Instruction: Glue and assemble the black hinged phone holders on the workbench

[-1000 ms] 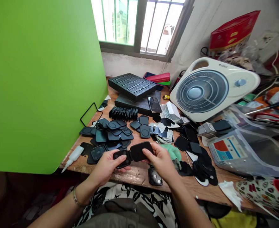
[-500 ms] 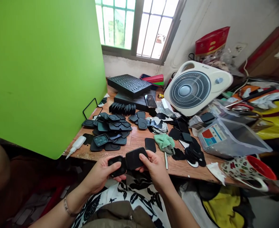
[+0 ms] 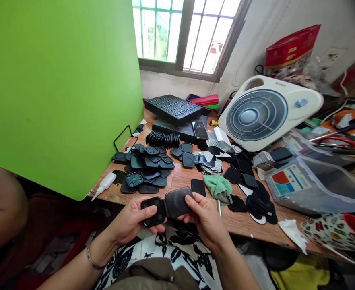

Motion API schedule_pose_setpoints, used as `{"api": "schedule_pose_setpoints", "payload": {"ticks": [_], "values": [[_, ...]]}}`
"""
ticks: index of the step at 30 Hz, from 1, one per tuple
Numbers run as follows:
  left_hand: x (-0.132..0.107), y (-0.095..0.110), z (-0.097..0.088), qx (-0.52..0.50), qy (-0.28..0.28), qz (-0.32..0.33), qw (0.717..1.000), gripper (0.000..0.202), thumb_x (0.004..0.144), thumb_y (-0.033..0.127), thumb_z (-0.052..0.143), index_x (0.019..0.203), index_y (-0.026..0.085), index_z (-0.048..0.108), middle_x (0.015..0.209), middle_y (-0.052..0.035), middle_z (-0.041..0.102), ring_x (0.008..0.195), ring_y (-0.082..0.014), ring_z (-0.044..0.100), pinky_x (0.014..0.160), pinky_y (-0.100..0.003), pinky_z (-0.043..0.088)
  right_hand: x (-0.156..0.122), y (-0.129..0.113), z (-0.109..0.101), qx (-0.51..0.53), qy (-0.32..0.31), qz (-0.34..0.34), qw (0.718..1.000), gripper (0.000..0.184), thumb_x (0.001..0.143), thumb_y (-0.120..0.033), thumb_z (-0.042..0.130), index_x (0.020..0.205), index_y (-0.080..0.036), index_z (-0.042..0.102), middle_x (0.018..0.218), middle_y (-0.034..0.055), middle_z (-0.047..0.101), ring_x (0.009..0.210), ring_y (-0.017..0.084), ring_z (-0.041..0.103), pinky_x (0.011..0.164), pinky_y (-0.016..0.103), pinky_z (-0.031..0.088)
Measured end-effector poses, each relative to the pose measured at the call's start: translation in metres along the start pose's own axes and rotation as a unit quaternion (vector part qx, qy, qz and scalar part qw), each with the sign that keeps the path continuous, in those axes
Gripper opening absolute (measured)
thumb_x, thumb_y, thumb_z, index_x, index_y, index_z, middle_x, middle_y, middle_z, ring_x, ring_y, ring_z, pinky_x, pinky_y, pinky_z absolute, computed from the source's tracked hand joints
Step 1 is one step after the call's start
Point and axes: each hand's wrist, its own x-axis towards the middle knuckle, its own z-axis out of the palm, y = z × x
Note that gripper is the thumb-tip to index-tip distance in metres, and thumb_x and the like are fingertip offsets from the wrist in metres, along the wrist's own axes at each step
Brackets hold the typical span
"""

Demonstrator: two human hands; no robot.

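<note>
- While the left panel [image 3: 155, 215] of a black two-panel piece is gripped by the fingers of the left hand [image 3: 129, 220], with the thumb laid on its face, its right panel [image 3: 177, 203] is pinched at the outer edge by the fingers of the right hand [image 3: 207, 221].
- The two panels are joined at a narrow hinge and are held spread, tilted toward the viewer, in front of the tabletop [image 3: 180, 180] edge, above patterned fabric [image 3: 135, 257]. Round marks are seen on the left panel.
- Just beyond the right hand, a flat black plate [image 3: 198, 187] is laid on the tabletop; beside it a green cloth [image 3: 216, 185] is bunched, with a metal rod [image 3: 219, 208] projecting from under it.
- Beyond the left hand, black pads [image 3: 151, 162] are heaped; near them a white squeeze bottle [image 3: 105, 184] is laid on its side.
- Farther right, thin black pieces [image 3: 260, 203] are piled near a clear bin [image 3: 322, 189].
- At the back, a slotted black tray [image 3: 174, 108] is stacked on a dark slab, on which a phone [image 3: 199, 130] is rested.
</note>
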Motion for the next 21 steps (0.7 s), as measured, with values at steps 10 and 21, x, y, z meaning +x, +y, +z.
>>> {"api": "schedule_pose_setpoints", "payload": {"ticks": [10,21], "values": [[0.007,-0.014,-0.006,0.034,0.076,0.025,0.996,0.036,0.083,0.036,0.066,0.107,0.01,0.058,0.089,-0.0112,0.071,0.071,-0.0221,0.071,0.058,-0.024,0.055,-0.016,-0.003,0.02,-0.243,0.1,-0.181,0.948,0.027,0.084,-0.044,0.059,0.087,-0.018,0.067,0.074,0.0037,0.065,0.067,0.015,0.059,0.061,0.022,0.045],[-0.005,-0.007,-0.026,0.08,0.074,-0.009,0.994,0.031,0.08,0.037,0.068,0.099,0.013,0.063,0.087,-0.0087,0.071,0.073,-0.0239,0.071,0.06,-0.025,0.054,-0.005,0.016,0.028,-0.161,0.051,-0.094,0.981,0.03,0.086,-0.044,0.057,0.091,-0.015,0.064,0.074,0.0049,0.066,0.062,0.014,0.06,0.054,0.021,0.045]]}}
